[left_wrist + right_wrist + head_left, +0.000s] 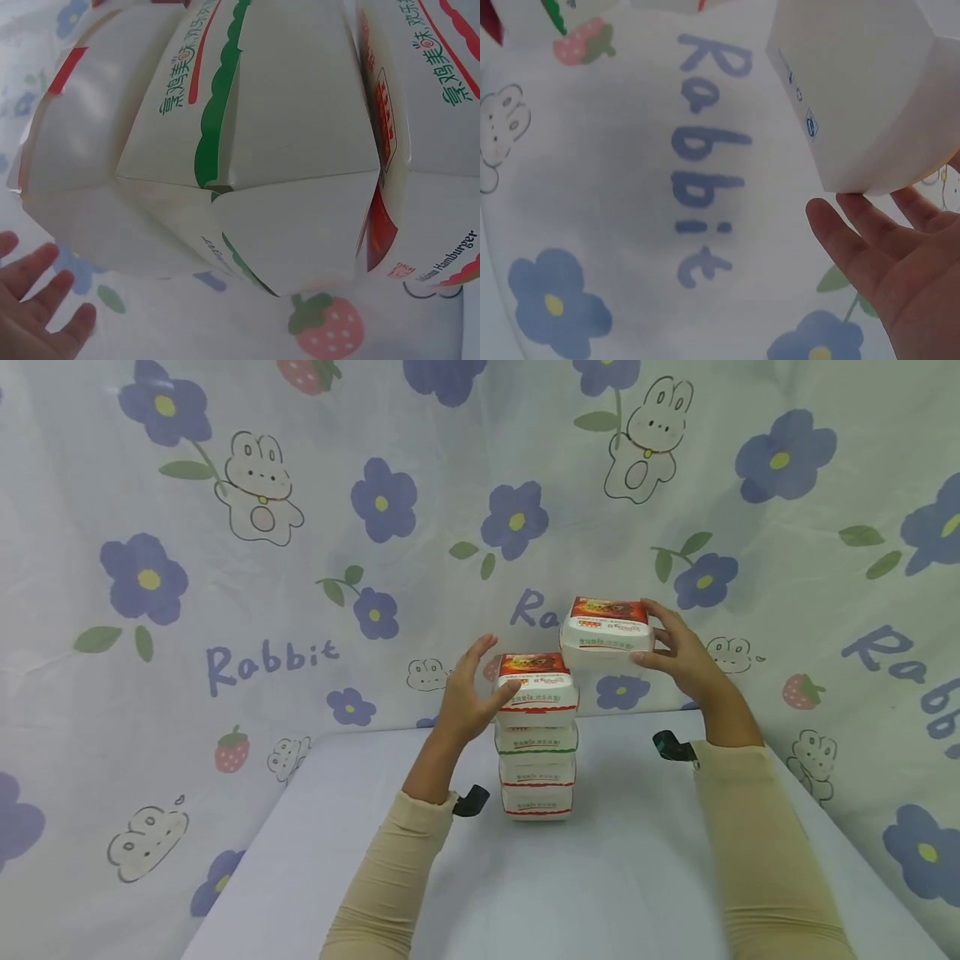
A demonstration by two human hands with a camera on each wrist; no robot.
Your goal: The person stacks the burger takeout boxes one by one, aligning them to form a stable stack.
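Observation:
My right hand (686,656) grips a white paper burger box (606,639) with a red picture lid, held up to the right of the stack. In the right wrist view, the fingertips (866,201) touch the box's underside edge. A stack of several similar burger boxes (537,774) stands on the table, one with green trim, the others trimmed red. Beside the top box (542,700) is my left hand (465,697), its thumb and fingers spread apart. The left wrist view shows that hand (45,307) at the lower left, with a gap between its fingers and the boxes.
The stack rises from a white-covered table (622,860). Behind and around it hangs a pale curtain (435,568) printed with purple flowers, rabbits and strawberries. Black wrist mounts (471,801) stick out at both sleeve cuffs.

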